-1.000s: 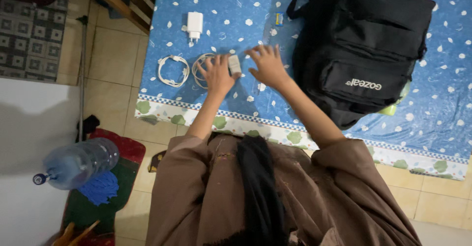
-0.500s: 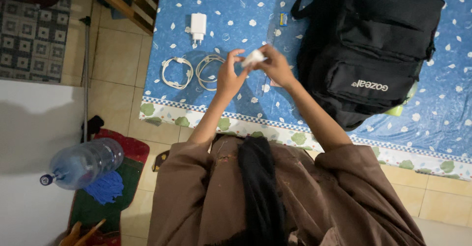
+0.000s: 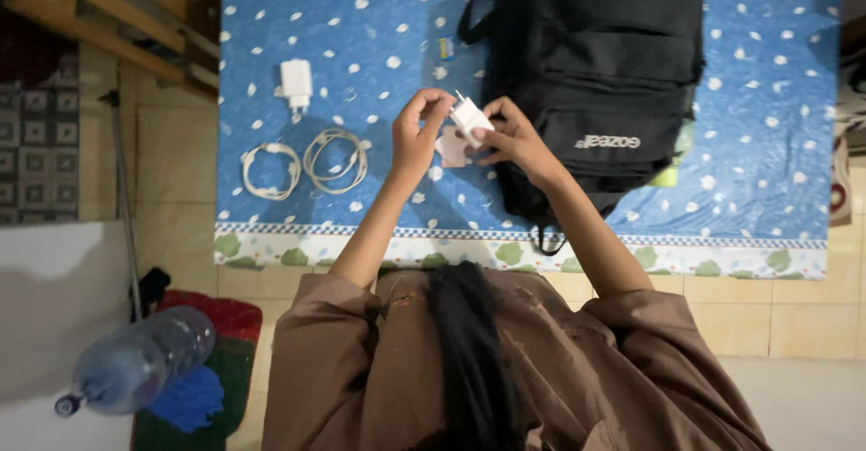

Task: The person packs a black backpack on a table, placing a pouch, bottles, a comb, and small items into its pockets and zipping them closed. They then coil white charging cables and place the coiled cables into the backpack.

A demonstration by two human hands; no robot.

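Note:
Both hands are raised above a blue mattress (image 3: 767,180) with a white petal pattern. My left hand (image 3: 417,131) and my right hand (image 3: 512,135) together pinch a small white charger plug (image 3: 470,117), prongs pointing up. A pale pink patch (image 3: 451,149) shows just below it. Left of the hands lie two coiled white cables (image 3: 336,160) (image 3: 270,170) and a second white charger plug (image 3: 295,84). A black backpack (image 3: 600,81) lies right of the hands.
A tiny blue-and-yellow item (image 3: 445,48) lies by the backpack's handle. A green object (image 3: 667,173) peeks from under the backpack. A large water bottle (image 3: 135,361) lies on a red and green mat (image 3: 221,343) at lower left. Wooden furniture (image 3: 108,18) stands at upper left on tiled floor.
The plug was picked up from the mattress beside the cables and now sits upright between both hands. The view has swung, so everything appears further left and lower.

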